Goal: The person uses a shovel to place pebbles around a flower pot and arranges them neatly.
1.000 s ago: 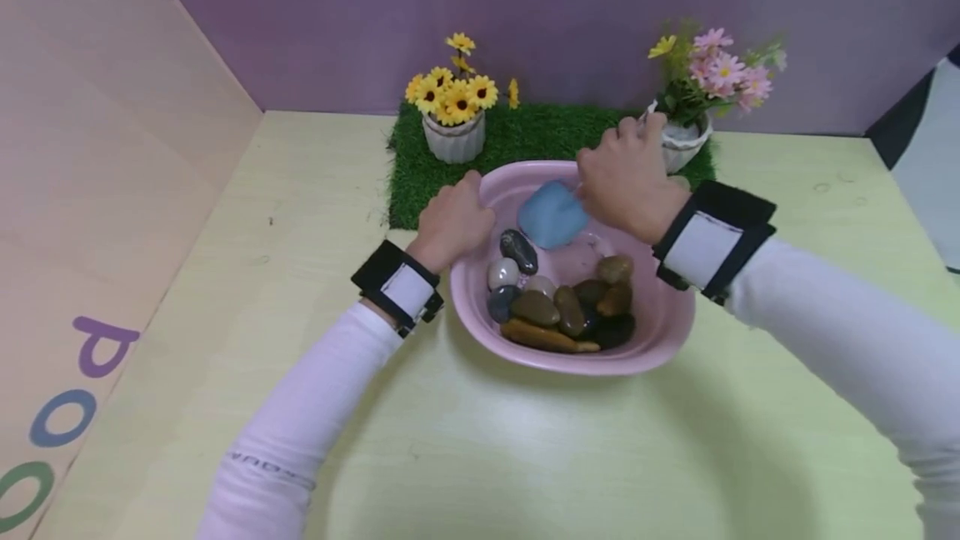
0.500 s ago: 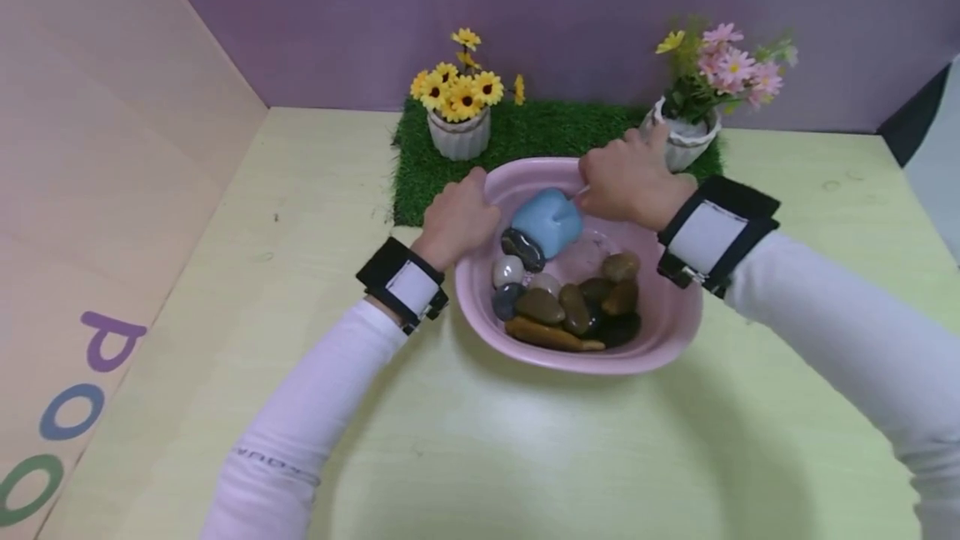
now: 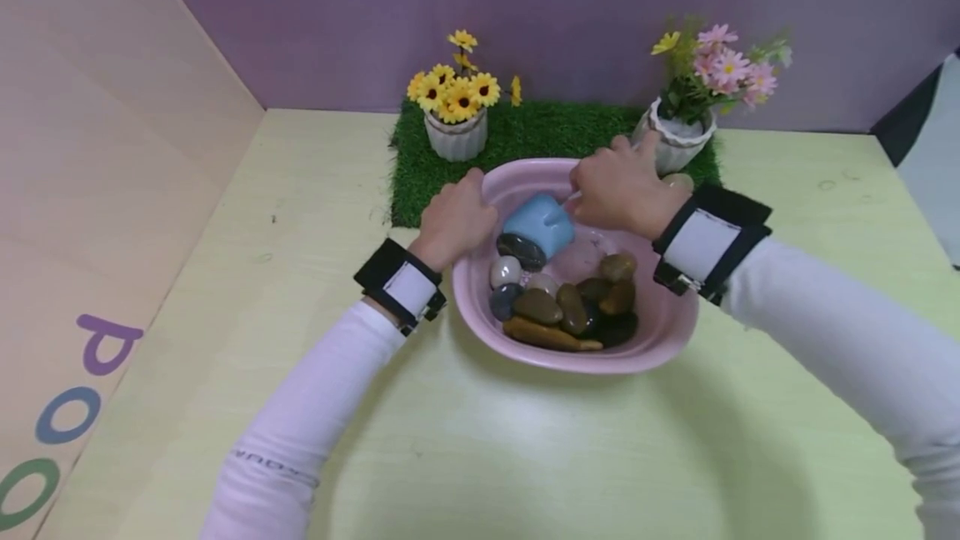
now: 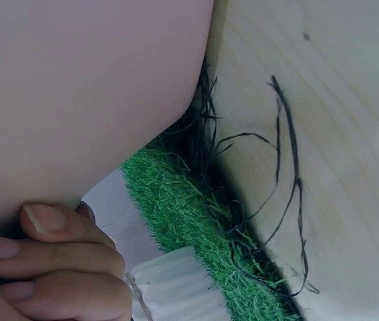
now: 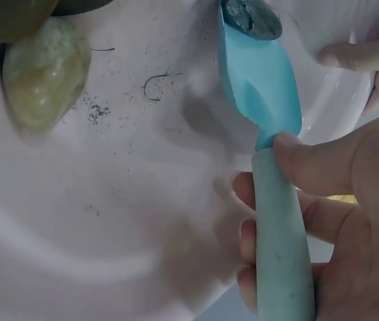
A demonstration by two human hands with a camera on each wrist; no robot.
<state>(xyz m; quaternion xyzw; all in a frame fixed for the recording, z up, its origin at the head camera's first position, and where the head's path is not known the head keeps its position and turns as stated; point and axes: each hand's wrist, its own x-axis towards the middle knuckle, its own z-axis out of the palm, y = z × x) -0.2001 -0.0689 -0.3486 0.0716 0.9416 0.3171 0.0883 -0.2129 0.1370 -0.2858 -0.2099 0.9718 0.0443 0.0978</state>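
A pink oval basin stands on the table, with several stones along its near side. The left hand grips its far-left rim; curled fingertips press against the outer wall in the left wrist view. In the right hand is the pale handle of a small blue shovel, thumb and fingers around it. A dark striped stone lies at the blade's tip, overlapping it in the right wrist view. The head view hides most of the handle behind the hand.
Behind the basin lies a green grass mat with a white pot of yellow flowers at left and a pot of pink flowers at right, close to the right hand. A purple backdrop stands behind the table.
The right hand has shifted slightly left. The shovel blade has turned and moved left and nearer, onto the dark striped stone. The left hand keeps its grip on the rim.
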